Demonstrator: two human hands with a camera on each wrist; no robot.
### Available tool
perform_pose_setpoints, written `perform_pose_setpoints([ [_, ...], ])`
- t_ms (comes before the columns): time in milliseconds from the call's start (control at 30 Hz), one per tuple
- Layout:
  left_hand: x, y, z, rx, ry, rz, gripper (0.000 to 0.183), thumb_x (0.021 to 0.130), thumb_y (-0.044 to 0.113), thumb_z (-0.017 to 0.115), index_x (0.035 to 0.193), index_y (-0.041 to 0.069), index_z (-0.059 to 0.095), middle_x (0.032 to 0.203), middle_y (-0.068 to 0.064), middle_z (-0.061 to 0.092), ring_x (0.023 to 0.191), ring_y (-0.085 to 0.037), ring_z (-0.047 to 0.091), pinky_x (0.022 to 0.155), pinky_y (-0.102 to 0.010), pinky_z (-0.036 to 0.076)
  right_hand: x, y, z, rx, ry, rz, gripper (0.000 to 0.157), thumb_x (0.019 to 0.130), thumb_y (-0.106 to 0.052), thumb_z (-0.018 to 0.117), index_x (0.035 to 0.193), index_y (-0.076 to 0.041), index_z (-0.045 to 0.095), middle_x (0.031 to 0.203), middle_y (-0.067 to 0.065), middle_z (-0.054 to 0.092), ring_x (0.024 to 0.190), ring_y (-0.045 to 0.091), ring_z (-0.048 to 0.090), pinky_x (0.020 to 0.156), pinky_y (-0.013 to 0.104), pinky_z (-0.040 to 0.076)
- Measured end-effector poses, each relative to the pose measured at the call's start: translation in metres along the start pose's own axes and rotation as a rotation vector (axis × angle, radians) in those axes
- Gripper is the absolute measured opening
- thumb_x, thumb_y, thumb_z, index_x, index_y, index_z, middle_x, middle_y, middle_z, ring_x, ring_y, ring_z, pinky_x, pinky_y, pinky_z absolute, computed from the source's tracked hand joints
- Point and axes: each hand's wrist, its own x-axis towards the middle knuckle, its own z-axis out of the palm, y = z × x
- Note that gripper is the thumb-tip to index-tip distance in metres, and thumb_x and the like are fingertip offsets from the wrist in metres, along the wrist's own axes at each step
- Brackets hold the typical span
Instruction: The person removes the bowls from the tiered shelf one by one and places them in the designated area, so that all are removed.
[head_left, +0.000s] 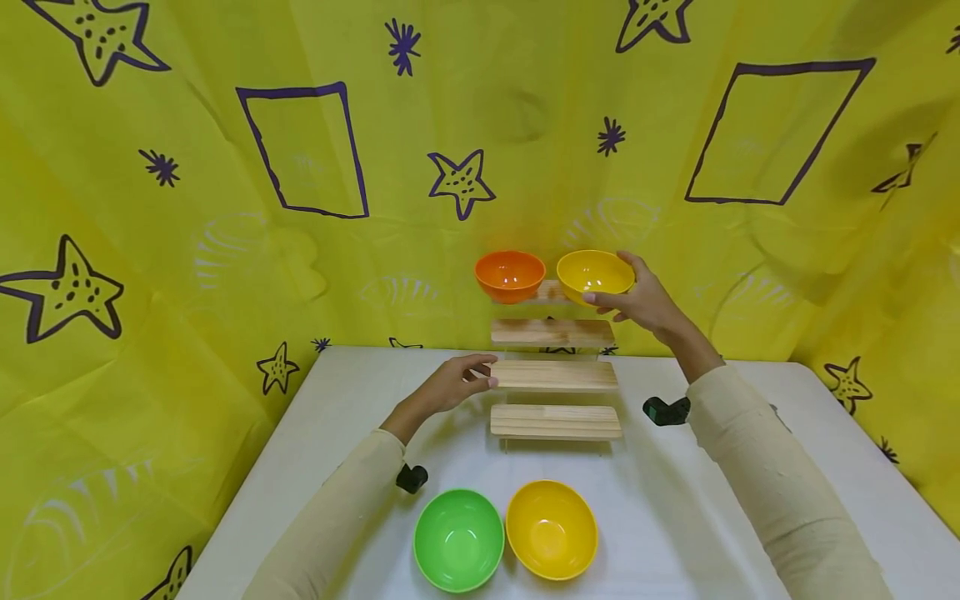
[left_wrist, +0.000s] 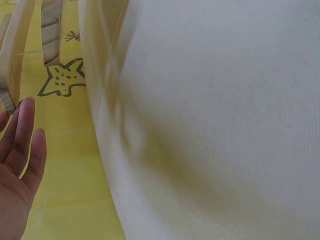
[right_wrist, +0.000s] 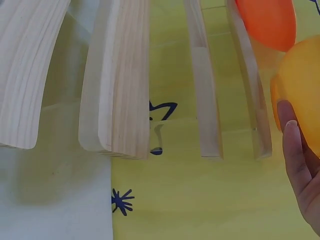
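Note:
My right hand grips a yellow bowl by its right side, the thumb over the front near the rim and fingers behind and under it. The bowl is at the right end of the top board of a stepped wooden stand, overlapping it in the head view. An orange bowl sits on that board's left end, just beside the yellow one. Lower down, my left hand pinches the left end of the second board from the bottom, thumb in front and forefinger behind. Only part of this hand shows in the left wrist view.
Near the front of the white table, a green bowl and a second yellow bowl stand side by side. The stand's lowest board lies beyond them. A yellow patterned curtain hangs behind and around the table.

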Motion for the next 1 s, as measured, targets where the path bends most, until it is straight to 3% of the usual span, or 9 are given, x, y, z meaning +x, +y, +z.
perform_pose_setpoints([
  [133, 0.0, 0.0, 0.0, -0.005, -0.001, 0.004, 0.051, 0.1, 0.034, 0.064, 0.147, 0.016, 0.053, 0.128, -0.011, 0.067, 0.101, -0.021, 0.065, 0.081, -0.031, 0.053, -0.006, -0.001, 0.0, -0.017, 0.006, -0.004, 0.104, 0.093, -0.036, 0.072, 0.162, -0.013, -0.001, 0.122, 0.025, 0.063, 0.085, 0.017, 0.075, 0.071, 0.03, 0.055],
  [300, 0.0, -0.001, -0.001, -0.006, -0.003, 0.007, 0.051, 0.1, 0.034, 0.064, 0.147, 0.016, 0.053, 0.129, -0.012, 0.067, 0.102, -0.021, 0.066, 0.082, -0.032, 0.054, -0.013, 0.001, -0.002, -0.021, 0.004, -0.011, 0.105, 0.091, -0.034, 0.074, 0.162, -0.014, 0.0, 0.12, 0.025, 0.064, 0.084, 0.018, 0.074, 0.069, 0.029, 0.055],
  [533, 0.0, -0.001, -0.001, -0.002, -0.007, 0.011, 0.051, 0.1, 0.033, 0.064, 0.147, 0.015, 0.053, 0.13, -0.013, 0.066, 0.102, -0.022, 0.066, 0.082, -0.033, 0.054, -0.026, 0.008, -0.004, -0.049, -0.034, -0.029, 0.107, 0.09, -0.031, 0.075, 0.163, -0.014, -0.001, 0.146, 0.031, 0.04, 0.086, 0.018, 0.067, 0.072, 0.029, 0.057],
  [667, 0.0, -0.001, -0.001, 0.003, -0.005, 0.006, 0.051, 0.1, 0.033, 0.064, 0.147, 0.016, 0.053, 0.129, -0.012, 0.067, 0.101, -0.021, 0.066, 0.081, -0.032, 0.054, -0.034, 0.012, -0.002, -0.043, -0.051, -0.032, 0.106, 0.09, -0.029, 0.076, 0.163, -0.015, 0.001, 0.151, 0.03, 0.033, 0.092, 0.028, 0.063, 0.072, 0.029, 0.057],
  [800, 0.0, -0.001, 0.0, 0.001, -0.007, 0.004, 0.052, 0.1, 0.033, 0.064, 0.147, 0.016, 0.053, 0.129, -0.012, 0.067, 0.1, -0.02, 0.065, 0.079, -0.03, 0.053, -0.043, 0.016, 0.0, -0.037, -0.067, -0.051, 0.104, 0.09, -0.025, 0.075, 0.163, -0.014, 0.002, 0.151, 0.031, 0.03, 0.093, 0.028, 0.06, 0.071, 0.029, 0.056],
  [1000, 0.001, 0.0, -0.001, 0.001, -0.006, 0.009, 0.051, 0.1, 0.032, 0.064, 0.147, 0.015, 0.053, 0.129, -0.012, 0.067, 0.099, -0.021, 0.065, 0.079, -0.031, 0.053, -0.056, 0.023, 0.001, -0.018, -0.092, -0.079, 0.102, 0.09, -0.018, 0.075, 0.163, -0.014, 0.003, 0.144, 0.029, 0.039, 0.082, 0.024, 0.063, 0.07, 0.031, 0.056],
])
